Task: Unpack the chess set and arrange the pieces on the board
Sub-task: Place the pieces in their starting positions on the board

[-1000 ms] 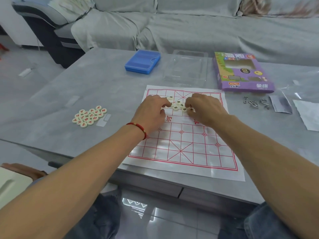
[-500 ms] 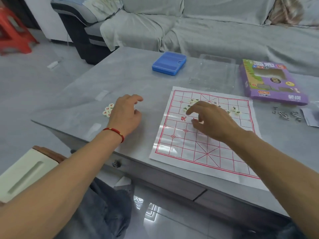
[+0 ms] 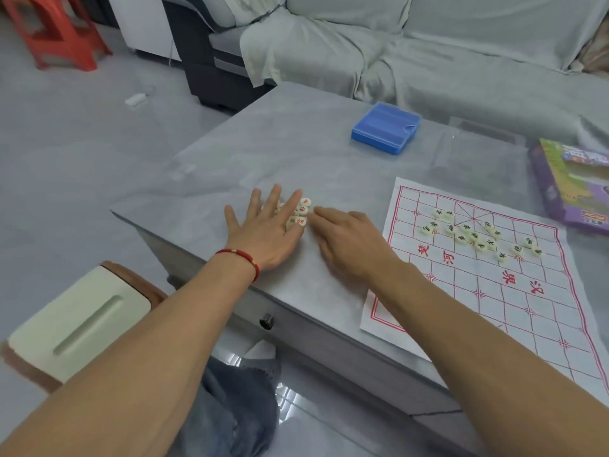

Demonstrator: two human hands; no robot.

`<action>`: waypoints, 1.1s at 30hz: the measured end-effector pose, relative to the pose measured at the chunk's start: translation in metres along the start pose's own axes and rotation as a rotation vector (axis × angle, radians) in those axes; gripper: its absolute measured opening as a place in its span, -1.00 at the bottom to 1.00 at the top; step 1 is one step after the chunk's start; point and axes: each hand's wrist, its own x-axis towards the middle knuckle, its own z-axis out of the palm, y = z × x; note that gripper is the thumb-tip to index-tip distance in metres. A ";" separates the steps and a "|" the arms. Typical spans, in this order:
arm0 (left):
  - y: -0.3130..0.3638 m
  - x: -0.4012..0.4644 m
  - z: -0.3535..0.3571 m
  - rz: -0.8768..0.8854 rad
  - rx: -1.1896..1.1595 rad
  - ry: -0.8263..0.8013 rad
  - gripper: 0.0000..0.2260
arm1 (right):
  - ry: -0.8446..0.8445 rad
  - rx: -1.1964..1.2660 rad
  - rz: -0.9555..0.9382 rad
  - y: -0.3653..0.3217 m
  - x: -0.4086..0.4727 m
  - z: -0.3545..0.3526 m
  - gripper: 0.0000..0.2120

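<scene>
A white paper board (image 3: 487,285) with red grid lines lies on the grey table. Several cream pieces with dark-green characters (image 3: 478,235) are scattered over its far half. A cluster of cream pieces with red characters (image 3: 301,212) sits on the bare table left of the board. My left hand (image 3: 263,232) lies flat, fingers spread, over the left part of that cluster and covers most of it. My right hand (image 3: 349,242) rests palm down just right of the cluster, fingertips touching its edge. Neither hand grips a piece.
A blue plastic case (image 3: 385,128) lies at the far side of the table (image 3: 263,153). A clear plastic tray (image 3: 478,143) sits right of it and a purple box (image 3: 573,186) at the right edge. A grey sofa stands behind; a red stool stands top left.
Both hands left the green pieces on the board. The left hand went first to the red-character cluster on the left, then the right hand followed. The camera swung left with them.
</scene>
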 end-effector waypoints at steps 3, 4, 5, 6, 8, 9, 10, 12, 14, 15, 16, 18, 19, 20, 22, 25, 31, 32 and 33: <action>-0.015 0.000 0.004 -0.074 -0.018 0.055 -0.48 | 0.029 -0.007 0.016 -0.001 -0.011 -0.003 -0.86; -0.021 -0.002 0.006 -0.115 -0.042 0.095 -0.48 | 0.032 -0.005 0.033 -0.004 -0.015 -0.006 -0.85; -0.025 -0.003 0.008 -0.148 -0.057 0.148 -0.47 | 0.027 -0.008 0.051 -0.006 -0.017 -0.009 -0.83; -0.028 -0.006 0.010 -0.168 -0.059 0.210 -0.46 | 0.031 0.001 0.066 -0.008 -0.019 -0.011 -0.82; -0.028 -0.013 0.014 -0.164 -0.061 0.331 -0.45 | 0.052 0.045 0.108 -0.012 -0.020 -0.016 -0.80; -0.027 -0.015 0.016 -0.154 -0.080 0.376 -0.46 | 0.044 0.063 0.140 -0.014 -0.018 -0.018 -0.80; -0.026 -0.017 0.017 -0.152 -0.109 0.408 -0.48 | 0.024 0.087 0.171 -0.015 -0.016 -0.019 -0.80; -0.027 -0.017 0.017 -0.169 -0.153 0.440 -0.50 | -0.011 0.168 0.228 -0.016 -0.011 -0.019 -0.82; -0.029 -0.016 0.017 -0.183 -0.169 0.464 -0.51 | -0.020 0.208 0.248 -0.017 -0.009 -0.020 -0.83; -0.030 -0.015 0.018 -0.183 -0.179 0.480 -0.52 | -0.026 0.207 0.245 -0.019 -0.009 -0.020 -0.83; -0.030 -0.015 0.018 -0.174 -0.193 0.500 -0.53 | -0.031 0.201 0.239 -0.020 -0.011 -0.021 -0.82; -0.030 -0.017 0.017 -0.137 -0.233 0.547 -0.58 | -0.029 0.187 0.227 -0.021 -0.020 -0.025 -0.81; -0.030 -0.018 0.017 -0.112 -0.249 0.567 -0.60 | -0.005 0.196 0.230 -0.020 -0.027 -0.029 -0.81; -0.029 -0.019 0.018 -0.092 -0.259 0.581 -0.62 | 0.032 0.226 0.248 -0.018 -0.037 -0.034 -0.81; -0.030 -0.020 0.019 -0.073 -0.271 0.596 -0.64 | 0.117 0.291 0.310 -0.009 -0.063 -0.044 -0.81; -0.029 -0.022 0.020 -0.076 -0.287 0.625 -0.63 | 0.164 0.254 0.415 0.012 -0.119 -0.056 -0.78; -0.001 -0.040 0.033 -0.201 -0.362 0.761 -0.66 | -0.021 0.168 0.560 0.040 -0.180 -0.062 -0.74; 0.002 -0.041 0.035 -0.186 -0.346 0.752 -0.65 | -0.044 0.174 0.586 0.039 -0.179 -0.063 -0.72; 0.002 -0.041 0.036 -0.175 -0.329 0.741 -0.64 | -0.048 0.166 0.614 0.037 -0.175 -0.063 -0.70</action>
